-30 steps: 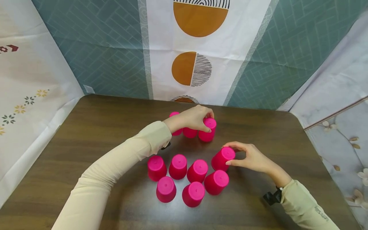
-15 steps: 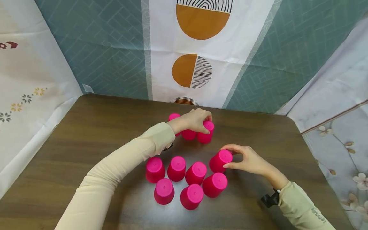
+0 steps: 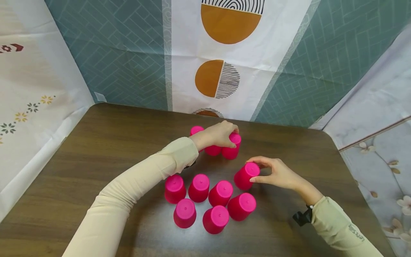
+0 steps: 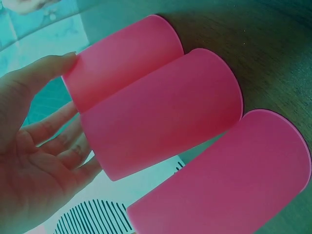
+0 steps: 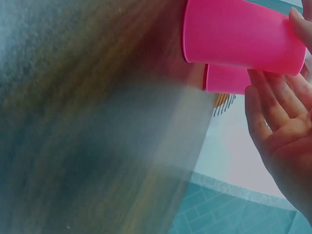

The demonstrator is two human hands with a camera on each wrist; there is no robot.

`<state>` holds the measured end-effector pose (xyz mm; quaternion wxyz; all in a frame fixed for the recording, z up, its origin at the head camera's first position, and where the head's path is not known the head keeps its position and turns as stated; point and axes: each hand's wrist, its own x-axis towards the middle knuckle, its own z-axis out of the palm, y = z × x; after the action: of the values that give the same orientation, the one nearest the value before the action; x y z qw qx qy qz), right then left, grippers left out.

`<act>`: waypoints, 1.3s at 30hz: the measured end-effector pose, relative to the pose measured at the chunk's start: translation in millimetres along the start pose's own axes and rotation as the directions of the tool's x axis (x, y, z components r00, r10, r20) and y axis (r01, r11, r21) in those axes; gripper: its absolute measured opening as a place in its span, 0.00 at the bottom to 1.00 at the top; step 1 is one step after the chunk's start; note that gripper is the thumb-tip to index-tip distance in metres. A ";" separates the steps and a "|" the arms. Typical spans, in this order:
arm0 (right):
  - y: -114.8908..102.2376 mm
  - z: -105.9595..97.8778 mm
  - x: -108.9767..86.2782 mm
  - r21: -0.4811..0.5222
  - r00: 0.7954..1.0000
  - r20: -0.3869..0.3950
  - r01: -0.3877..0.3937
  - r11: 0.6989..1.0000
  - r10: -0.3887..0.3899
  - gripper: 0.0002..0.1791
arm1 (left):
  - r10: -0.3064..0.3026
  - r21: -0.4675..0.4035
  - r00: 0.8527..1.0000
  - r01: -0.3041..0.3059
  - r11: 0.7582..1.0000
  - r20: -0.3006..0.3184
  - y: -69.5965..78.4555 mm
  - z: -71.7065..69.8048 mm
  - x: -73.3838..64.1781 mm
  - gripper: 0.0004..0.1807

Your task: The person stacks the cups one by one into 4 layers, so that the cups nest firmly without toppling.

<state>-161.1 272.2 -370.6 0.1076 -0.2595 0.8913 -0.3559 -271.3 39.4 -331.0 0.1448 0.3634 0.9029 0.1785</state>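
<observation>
In the head view, three upside-down pink plastic cups stand in a row at the back. My left hand (image 3: 221, 134) holds the rightmost of them, a pink cup (image 3: 230, 152), near its top between thumb and fingers. The middle cup (image 3: 212, 150) and the left cup (image 3: 197, 129) are partly hidden by that hand and forearm. Nearer and to the right, my right hand (image 3: 278, 174) grips another upside-down pink cup (image 3: 243, 178), thumb on the near side and fingers behind. The left wrist view shows the gripped cup (image 4: 126, 61) beside its two neighbours.
Several more upside-down pink cups stand close together in front, among them one cup (image 3: 241, 207) just below the right hand's cup and another cup (image 3: 184, 213) at the front left. All are on a dark wooden table (image 3: 106, 142). Patterned cloth (image 3: 128, 57) hangs behind it.
The right hand's cup has shifted slightly away from me and leftward, widening its gap from the cup below. My left hand keeps its hold on the back-row cup. The head view shifts slightly.
</observation>
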 end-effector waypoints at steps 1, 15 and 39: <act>0.4 -0.9 0.0 -0.008 1.000 -0.004 -0.005 1.000 0.005 0.31 | 0.001 0.000 1.000 -0.001 1.000 0.003 0.3 0.7 0.0 0.27; 7.7 -31.1 13.4 -0.056 0.962 -0.264 -0.090 0.994 0.073 0.30 | 0.022 0.019 1.000 -0.021 1.000 -0.022 6.9 6.3 2.4 0.28; 28.4 -22.3 44.8 -0.057 0.948 -0.280 -0.178 0.982 0.155 0.33 | -0.019 0.050 0.997 0.023 0.998 -0.074 3.1 11.0 0.3 0.29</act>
<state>-218.2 278.4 -374.3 0.0023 -0.1358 0.9300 -0.3414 -265.4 44.1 -339.5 0.1043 0.3506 0.9156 0.1671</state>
